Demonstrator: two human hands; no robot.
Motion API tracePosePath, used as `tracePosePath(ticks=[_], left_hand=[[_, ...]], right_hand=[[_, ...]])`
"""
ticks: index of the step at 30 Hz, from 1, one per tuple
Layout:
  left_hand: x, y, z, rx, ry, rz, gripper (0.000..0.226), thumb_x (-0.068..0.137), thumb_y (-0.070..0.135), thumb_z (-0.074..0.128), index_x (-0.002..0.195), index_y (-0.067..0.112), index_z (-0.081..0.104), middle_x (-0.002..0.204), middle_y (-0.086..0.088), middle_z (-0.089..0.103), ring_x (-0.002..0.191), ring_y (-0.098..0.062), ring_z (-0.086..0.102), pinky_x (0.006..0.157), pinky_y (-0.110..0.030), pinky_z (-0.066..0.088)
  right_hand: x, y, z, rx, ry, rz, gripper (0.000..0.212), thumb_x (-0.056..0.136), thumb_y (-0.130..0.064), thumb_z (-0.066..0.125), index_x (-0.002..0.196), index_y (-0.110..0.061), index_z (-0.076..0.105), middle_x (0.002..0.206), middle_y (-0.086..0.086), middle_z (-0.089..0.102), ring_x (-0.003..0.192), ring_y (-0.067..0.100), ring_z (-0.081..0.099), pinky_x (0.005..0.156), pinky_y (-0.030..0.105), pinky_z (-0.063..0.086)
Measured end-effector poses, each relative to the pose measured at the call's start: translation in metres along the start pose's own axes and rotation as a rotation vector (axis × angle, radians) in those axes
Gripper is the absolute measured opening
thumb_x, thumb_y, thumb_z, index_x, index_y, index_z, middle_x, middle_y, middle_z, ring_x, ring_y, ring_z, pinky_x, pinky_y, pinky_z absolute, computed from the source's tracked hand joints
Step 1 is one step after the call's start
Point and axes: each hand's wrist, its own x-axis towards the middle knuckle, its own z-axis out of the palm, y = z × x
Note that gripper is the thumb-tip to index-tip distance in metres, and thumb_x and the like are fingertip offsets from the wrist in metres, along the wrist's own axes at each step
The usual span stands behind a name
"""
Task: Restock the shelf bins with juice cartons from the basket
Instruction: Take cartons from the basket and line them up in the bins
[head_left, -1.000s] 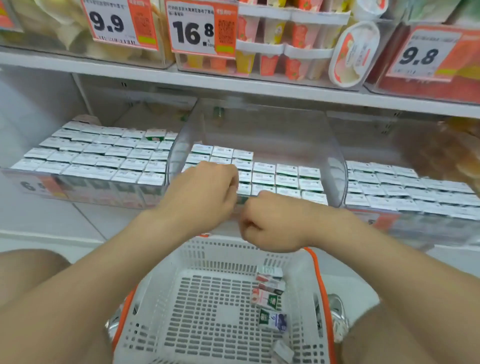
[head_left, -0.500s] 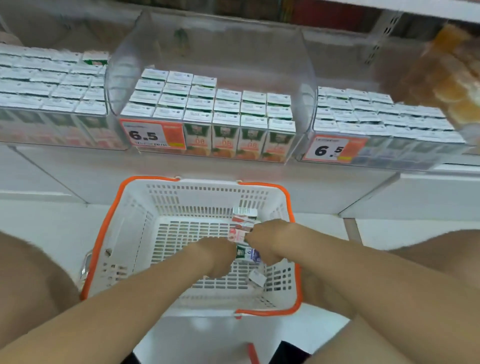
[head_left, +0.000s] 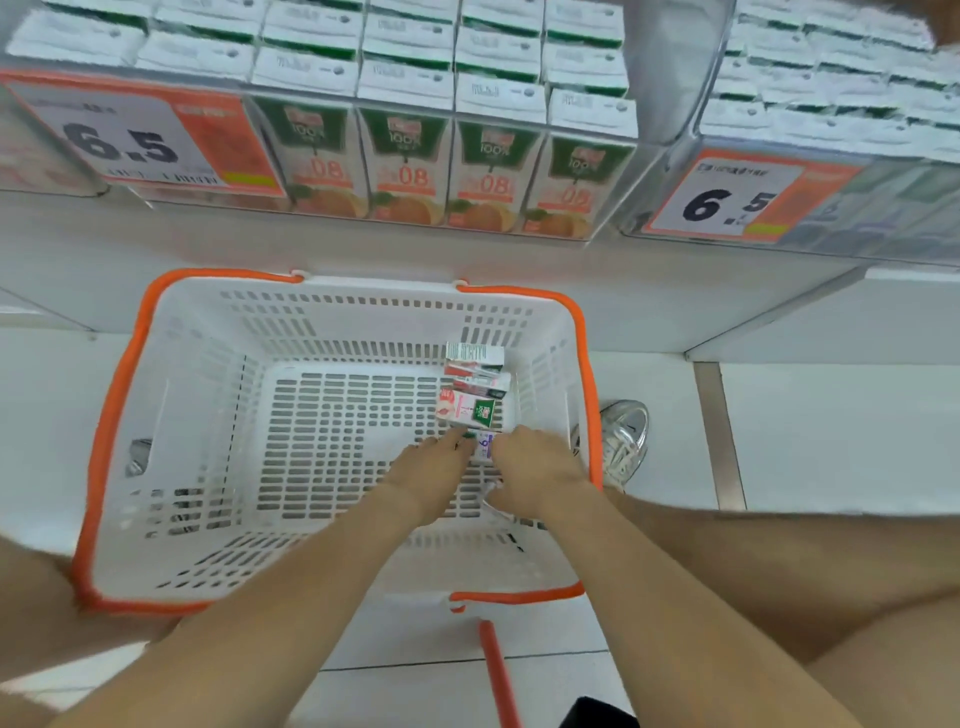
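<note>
The white basket (head_left: 197, 415) with an orange rim stands on the floor below the shelf. Several small juice cartons (head_left: 474, 387) lie along its right inner wall. Both my hands are down inside it. The fingers of my left hand (head_left: 428, 470) stretch forward and touch the left edge of the nearest carton (head_left: 483, 448). From the other side, my right hand (head_left: 540, 467) curls its fingers and thumb round that same carton. Above, the middle shelf bin (head_left: 670, 78) is packed with upright orange juice cartons (head_left: 410, 161).
Price tags reading 6.5 (head_left: 124, 140) hang on the bin fronts. A second bin of cartons (head_left: 831, 83) stands to the right. My shoe (head_left: 626, 441) is just outside the basket's right wall. An orange handle (head_left: 498, 675) lies on the floor near my legs.
My hands left the shelf bin and dropped into the basket. The view tilted down and came closer. Both hands now close in on the nearest carton.
</note>
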Motion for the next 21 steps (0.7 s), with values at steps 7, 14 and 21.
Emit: tracePosePath(ticks=[7,14,21], left_hand=[[0.020,0.001,0.016,-0.003,0.073,0.004,0.105,0.083,-0.007,0.067,0.166,0.023,0.009,0.156,-0.010,0.025,0.108,-0.033,0.058,0.068,-0.038,0.044],[0.034,0.006,0.020,-0.013,0.220,-0.086,0.070,0.081,0.001,0.076,0.142,0.013,0.046,0.143,-0.011,0.041,0.133,-0.033,0.045,0.099,-0.044,0.048],[0.028,-0.006,0.021,-0.201,0.177,-0.162,0.056,0.087,0.030,0.078,0.132,0.011,0.052,0.130,-0.009,0.053,0.107,-0.029,0.063,0.075,-0.038,0.051]], right_hand=[[0.016,0.007,0.011,-0.124,-0.021,-0.011,0.016,0.098,-0.013,0.062,0.114,-0.014,0.059,0.101,0.008,0.057,0.094,0.030,0.065,0.068,0.035,0.042],[0.015,0.002,0.022,-0.121,0.030,-0.053,0.023,0.097,-0.039,0.063,0.105,-0.019,0.056,0.108,0.006,0.066,0.093,0.028,0.065,0.075,0.034,0.042],[0.018,-0.010,0.041,-0.063,0.054,0.055,0.029,0.096,-0.036,0.062,0.117,-0.016,0.059,0.108,0.003,0.068,0.100,0.024,0.067,0.100,0.040,0.041]])
